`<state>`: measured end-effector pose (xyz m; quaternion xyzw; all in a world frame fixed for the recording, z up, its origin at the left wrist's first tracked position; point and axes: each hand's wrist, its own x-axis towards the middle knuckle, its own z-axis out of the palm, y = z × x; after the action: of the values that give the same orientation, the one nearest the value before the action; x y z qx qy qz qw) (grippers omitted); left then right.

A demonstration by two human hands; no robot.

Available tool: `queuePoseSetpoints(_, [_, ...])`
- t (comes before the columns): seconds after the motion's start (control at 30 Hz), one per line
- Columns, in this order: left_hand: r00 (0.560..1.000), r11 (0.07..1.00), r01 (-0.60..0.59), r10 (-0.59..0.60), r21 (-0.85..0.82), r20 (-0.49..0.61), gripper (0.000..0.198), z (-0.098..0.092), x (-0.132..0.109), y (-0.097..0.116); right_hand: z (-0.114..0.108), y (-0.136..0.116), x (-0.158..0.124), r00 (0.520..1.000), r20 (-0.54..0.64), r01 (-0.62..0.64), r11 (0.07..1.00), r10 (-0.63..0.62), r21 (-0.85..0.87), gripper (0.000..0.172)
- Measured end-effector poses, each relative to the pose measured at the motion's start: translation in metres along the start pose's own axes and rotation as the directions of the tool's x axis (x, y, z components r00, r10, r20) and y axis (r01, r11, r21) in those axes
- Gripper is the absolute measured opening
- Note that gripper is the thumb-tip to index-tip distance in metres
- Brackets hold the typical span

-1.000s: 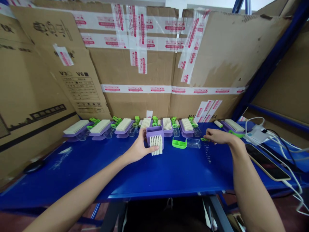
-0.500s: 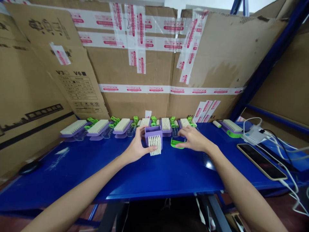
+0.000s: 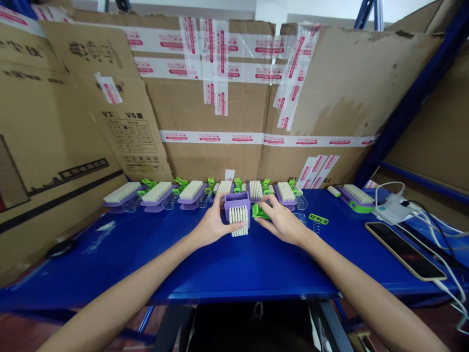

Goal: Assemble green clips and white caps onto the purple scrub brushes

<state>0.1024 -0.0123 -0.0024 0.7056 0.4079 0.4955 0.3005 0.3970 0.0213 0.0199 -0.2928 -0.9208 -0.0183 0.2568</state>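
Gripping the upright purple brush (image 3: 238, 215) above the middle of the blue table (image 3: 234, 274), our left hand (image 3: 215, 222) is curled partway round it, thumb across the cream bristles; the fingertips behind are out of sight. Our right hand (image 3: 283, 221), half closed, pinches a green cap (image 3: 258, 211) just to the brush's right. Our fingers cover part of that cap, and we cannot tell whether it touches the brush. Beyond the same hand, only one end of a clear box (image 3: 301, 218) shows; the spring (image 3: 316, 228) by the green slotted plate (image 3: 318, 219) is faint against the blue. The row of brushes (image 3: 191, 191) along the back is partly overlapped by our hands.

A second ago our right hand was over at the slotted plate, while the cap lay on the table joined up close to the clear box; now the plate lies free and the cap is beside the brush. Our left hand's hold looks unchanged.

On the left cardboard panel (image 3: 82, 132) we read "V3" with an empty square and "V6" with a filled one; the smaller lines blur. White strips (image 3: 318, 172) hide lettering between "MA" and "NA". The red print on the tape (image 3: 211, 137) is too small for us.
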Motion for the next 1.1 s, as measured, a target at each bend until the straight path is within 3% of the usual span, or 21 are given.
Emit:
queuePoseSetpoints(0.07, [0.999,1.0,0.031,-0.031,0.0,-0.039,0.079,-0.001,0.0,-0.001,0.001,-0.005,0.001,0.996,-0.087,0.029,0.998,-0.023,0.063,0.037])
queuePoseSetpoints(0.17, [0.984,0.996,0.06,-0.07,-0.067,-0.164,0.081,-0.003,0.003,-0.006,0.002,-0.005,0.001,0.979,-0.204,0.03,0.992,-0.004,0.122,0.044])
queuePoseSetpoints(0.4, [0.913,0.946,0.035,-0.161,-0.322,-0.375,0.084,-0.009,0.014,-0.01,0.002,0.003,0.0,0.87,-0.402,-0.17,0.939,0.285,0.299,0.035])
queuePoseSetpoints(0.5, [0.911,0.884,0.08,-0.253,-0.46,-0.327,0.08,-0.008,0.015,-0.005,0.003,0.006,0.002,0.812,-0.458,-0.166,0.895,0.362,0.413,0.046])
queuePoseSetpoints(0.6, [0.918,0.818,0.112,-0.302,-0.564,-0.256,0.071,-0.008,0.014,-0.002,0.005,0.009,0.004,0.79,-0.445,-0.167,0.847,0.421,0.504,0.056])
queuePoseSetpoints(0.9, [0.938,0.754,0.138,-0.308,-0.642,-0.161,0.062,-0.013,0.014,-0.001,0.003,0.002,0.002,0.867,-0.358,-0.153,0.869,0.346,0.47,0.059])
queuePoseSetpoints(1.1, [0.94,0.716,0.168,-0.324,-0.678,-0.11,0.059,-0.016,0.016,-0.002,0.012,-0.001,-0.001,0.873,-0.332,-0.149,0.842,0.358,0.518,0.062])
